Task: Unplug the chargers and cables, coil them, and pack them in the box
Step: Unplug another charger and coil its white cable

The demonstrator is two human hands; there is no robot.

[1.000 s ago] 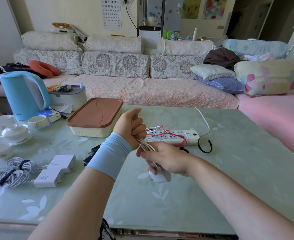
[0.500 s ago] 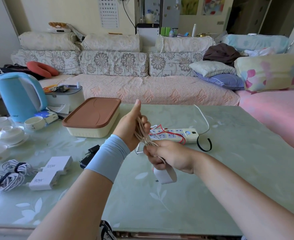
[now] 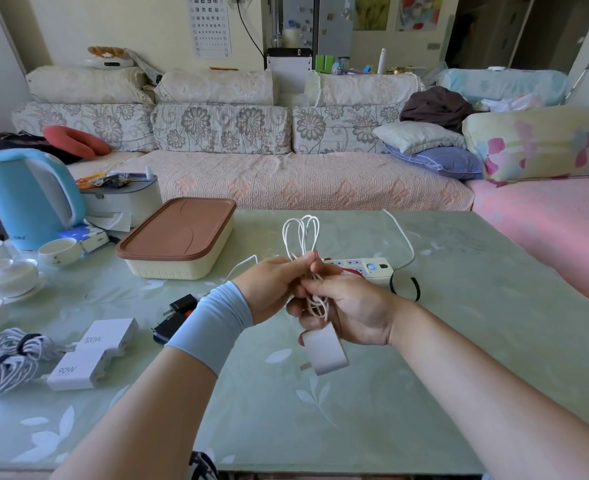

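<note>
- Now the white cable [image 3: 301, 233] is off the left hand [image 3: 269, 285] and stands up in tall loops above both hands.
- A second ago it was wound round the left hand, which was a fist with the thumb up. That hand has slid out, and its fingers now pinch the loops in the middle.
- The right hand [image 3: 350, 306] has stayed low. Its fingers are curled tight round the lower part of the cable, and the white charger [image 3: 326, 353] hangs just under it, above the worktop [image 3: 459, 341].
- So I think the coiling of this cable is nearly done. A thin loose end pokes out to the left of the left hand and may need tucking in.
- The box [image 3: 178, 251] sits behind and to the left of the hands with its brown lid on. It will have to be opened before anything goes in.
- The power strip [image 3: 366, 266] lies just behind the hands with a red cable across it. I cannot tell if that one is plugged in.
- The two white chargers [image 3: 92, 355], the tied bundle [image 3: 5, 355] and the black charger [image 3: 175, 317] lie on the left, where they were before.
</note>
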